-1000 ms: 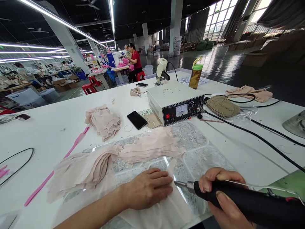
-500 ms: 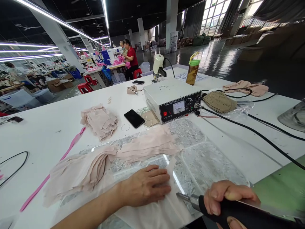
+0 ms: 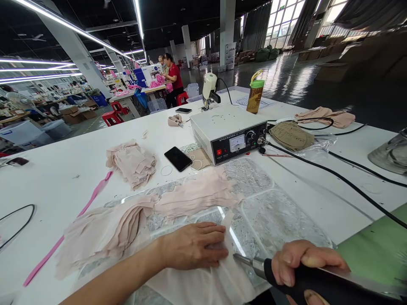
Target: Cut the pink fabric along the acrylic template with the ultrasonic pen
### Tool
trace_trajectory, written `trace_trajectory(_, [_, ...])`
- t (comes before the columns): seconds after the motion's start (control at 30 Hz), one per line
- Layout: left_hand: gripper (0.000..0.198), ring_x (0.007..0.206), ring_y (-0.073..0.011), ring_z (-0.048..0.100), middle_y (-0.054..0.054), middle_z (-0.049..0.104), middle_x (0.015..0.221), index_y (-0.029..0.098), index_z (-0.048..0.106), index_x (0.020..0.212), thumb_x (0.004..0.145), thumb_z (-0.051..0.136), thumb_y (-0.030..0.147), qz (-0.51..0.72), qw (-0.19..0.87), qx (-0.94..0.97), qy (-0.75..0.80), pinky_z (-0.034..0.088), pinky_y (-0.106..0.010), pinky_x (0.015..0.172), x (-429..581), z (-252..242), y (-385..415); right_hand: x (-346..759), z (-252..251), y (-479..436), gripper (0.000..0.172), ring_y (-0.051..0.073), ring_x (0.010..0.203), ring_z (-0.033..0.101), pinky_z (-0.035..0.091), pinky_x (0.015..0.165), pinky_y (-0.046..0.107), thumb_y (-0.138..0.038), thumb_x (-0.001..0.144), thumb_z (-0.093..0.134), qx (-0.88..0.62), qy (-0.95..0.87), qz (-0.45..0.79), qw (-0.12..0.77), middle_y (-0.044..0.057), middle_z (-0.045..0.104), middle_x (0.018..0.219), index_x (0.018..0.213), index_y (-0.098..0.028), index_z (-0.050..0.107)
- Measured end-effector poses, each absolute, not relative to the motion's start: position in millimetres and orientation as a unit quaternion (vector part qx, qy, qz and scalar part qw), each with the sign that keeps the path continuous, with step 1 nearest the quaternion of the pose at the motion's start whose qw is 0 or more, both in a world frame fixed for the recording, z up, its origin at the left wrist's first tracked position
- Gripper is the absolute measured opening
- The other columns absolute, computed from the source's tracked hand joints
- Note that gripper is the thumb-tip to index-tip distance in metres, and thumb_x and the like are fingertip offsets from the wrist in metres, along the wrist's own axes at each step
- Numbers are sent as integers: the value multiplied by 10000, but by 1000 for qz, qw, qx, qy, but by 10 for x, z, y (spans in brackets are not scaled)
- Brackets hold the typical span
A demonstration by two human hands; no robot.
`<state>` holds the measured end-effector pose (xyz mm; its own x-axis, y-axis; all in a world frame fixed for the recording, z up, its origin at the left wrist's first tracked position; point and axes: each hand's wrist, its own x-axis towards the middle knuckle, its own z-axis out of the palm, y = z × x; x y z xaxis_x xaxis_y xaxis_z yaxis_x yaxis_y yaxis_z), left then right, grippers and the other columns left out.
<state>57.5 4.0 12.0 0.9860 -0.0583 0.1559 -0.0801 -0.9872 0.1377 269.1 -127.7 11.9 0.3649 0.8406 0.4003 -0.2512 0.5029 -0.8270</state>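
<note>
- A white table [image 3: 54,182] is filling the foreground, and a glossy marbled board [image 3: 270,212] is lying on it.
- The right hand [image 3: 305,264] is gripping a black-handled tool [image 3: 333,281], fingers curling closed around it.
- The left hand [image 3: 195,245] is lying palm down, fingers nearly straight and only slightly parted, pressing on a sheer pale fabric [image 3: 200,286] that is spreading over the board's near part.
- The tool's metal tip is pointing at this fabric just beside the left fingertips; whether it is touching, I cannot tell.
- Pale pieces [image 3: 197,192] are lying stacked beyond the left hand.
- A clear jar [image 3: 388,154] is standing at the right edge, its contents too unclear to name.
- A clear plastic bag [image 3: 327,142] is lying around and under brown shaped pieces [image 3: 292,135].
- A green-lidded bottle [image 3: 255,98] is standing behind the control box [image 3: 230,131], holding amber-brown liquid.
- Farther off, a translucent bin [image 3: 157,106] is sitting by a sewing table, where a person in red [image 3: 174,78] is handling pink cloth [image 3: 157,80].
</note>
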Motion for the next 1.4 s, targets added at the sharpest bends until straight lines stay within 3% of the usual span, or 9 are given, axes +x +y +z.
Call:
trace_trajectory(0.2, [262,1225,-246,522,-119,621,1034,104,631,1084,973,493,297,90,89,991,-37,380,-328,1106,562,95,41,2713,88,-1161,121,161,607,567,541,555,354,-254,832,617,-373,-417,358,747,7,528,772,900,-295,525])
trace_trajectory(0.57, [275,1221,-247,524,-116,638,1029,92,618,1109,977,487,294,89,80,992,-35,390,-327,1095,560,82,45,2643,115,-1034,132,125,548,540,529,500,306,-296,815,645,-351,-405,345,770,-12,513,741,861,-273,524])
trace_trajectory(0.8, [266,1217,-223,518,-107,612,1209,114,613,1090,989,463,309,86,42,994,-57,418,-332,1051,563,86,73,2624,63,-1037,113,117,553,535,532,510,300,-284,821,640,-351,-396,338,778,-9,530,761,871,-268,541])
trace_trajectory(1.4, [278,1234,-213,500,-98,608,1220,147,621,1097,1003,428,323,72,52,995,-47,406,-321,1044,544,99,76,2633,108,-1038,106,114,553,541,537,516,295,-266,822,635,-354,-404,337,773,-7,535,762,880,-263,546])
